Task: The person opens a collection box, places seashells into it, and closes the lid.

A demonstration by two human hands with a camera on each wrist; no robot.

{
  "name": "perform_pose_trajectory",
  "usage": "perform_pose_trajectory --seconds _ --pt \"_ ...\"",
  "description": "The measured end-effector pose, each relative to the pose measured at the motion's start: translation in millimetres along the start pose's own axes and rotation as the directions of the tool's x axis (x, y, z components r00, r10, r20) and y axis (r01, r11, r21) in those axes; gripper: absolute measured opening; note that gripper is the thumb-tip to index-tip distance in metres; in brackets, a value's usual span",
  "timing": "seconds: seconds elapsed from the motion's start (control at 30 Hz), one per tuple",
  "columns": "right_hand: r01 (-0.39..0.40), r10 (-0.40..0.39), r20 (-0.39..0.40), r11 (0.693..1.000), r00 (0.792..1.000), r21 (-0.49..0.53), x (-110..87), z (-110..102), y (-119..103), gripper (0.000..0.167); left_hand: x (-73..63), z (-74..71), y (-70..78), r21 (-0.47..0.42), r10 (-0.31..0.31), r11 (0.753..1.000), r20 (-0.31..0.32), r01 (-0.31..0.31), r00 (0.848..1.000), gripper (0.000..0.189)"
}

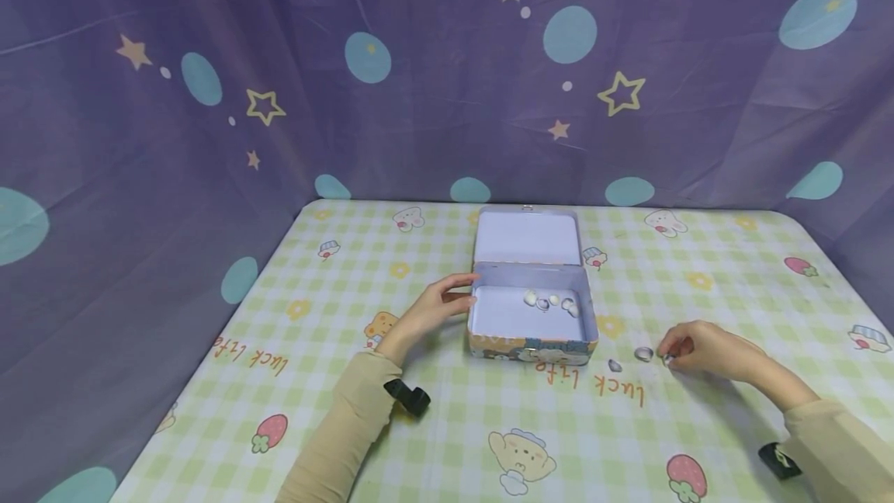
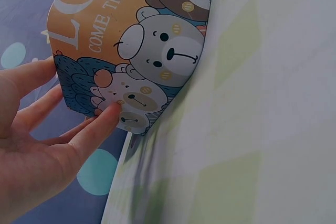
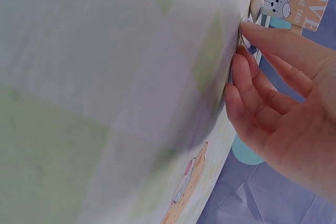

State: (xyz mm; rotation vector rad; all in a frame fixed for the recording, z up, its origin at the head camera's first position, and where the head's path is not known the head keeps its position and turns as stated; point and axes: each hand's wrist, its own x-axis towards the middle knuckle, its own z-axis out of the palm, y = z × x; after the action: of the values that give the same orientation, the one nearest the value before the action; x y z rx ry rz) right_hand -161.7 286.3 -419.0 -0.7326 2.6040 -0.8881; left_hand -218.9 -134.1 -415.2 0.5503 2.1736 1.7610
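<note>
My right fingers (image 1: 680, 334) pinch a small shell (image 3: 249, 46) low over the desk (image 1: 601, 441), to the right of the open tin (image 1: 482, 346); two loose shells (image 1: 615, 365) lie between. My left fingers (image 2: 98, 131), apart, touch the tin's left side.

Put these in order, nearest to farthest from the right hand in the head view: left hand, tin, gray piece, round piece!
1. Round piece, just left of the right hand.
2. Gray piece, farther left.
3. Tin, left of both.
4. Left hand, at the tin's left side.
</note>
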Motion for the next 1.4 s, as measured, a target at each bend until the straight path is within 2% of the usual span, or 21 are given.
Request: perform_pose_trajectory --seconds 0.13,0.4,0.63,0.9,1.4 --pt "-0.008 0.008 0.022 1.0 1.0 0.018 0.9 -1.0 -0.2 0.008 -0.4 0.2 0.8 0.004 -0.004 1.0 0.0 0.004 1.0 0.044" --pt "0.064 -0.065 0.028 0.997 0.997 0.048 4.4 -1.1 -0.1 0.008 0.2 0.0 0.4 -0.001 0.0 1.0 0.007 0.0 1.0 0.045" --pt "0.1 -0.099 -0.035 0.995 0.994 0.03 7.0 -4.0 -4.3 0.007 0.5 -0.2 -0.3 -0.007 -0.003 1.0 0.003 0.003 1.0 0.045" --pt "0.052 -0.053 -0.064 0.998 0.997 -0.021 10.4 -9.5 -14.5 0.008 0.5 -0.6 -0.5 -0.017 0.009 1.0 0.012 -0.009 1.0 0.045" --pt "0.057 -0.058 -0.086 0.998 0.995 -0.006 25.0 -18.8 -19.7 0.013 -0.3 -0.2 0.3 -0.015 0.014 1.0 0.01 -0.014 1.0 0.045"
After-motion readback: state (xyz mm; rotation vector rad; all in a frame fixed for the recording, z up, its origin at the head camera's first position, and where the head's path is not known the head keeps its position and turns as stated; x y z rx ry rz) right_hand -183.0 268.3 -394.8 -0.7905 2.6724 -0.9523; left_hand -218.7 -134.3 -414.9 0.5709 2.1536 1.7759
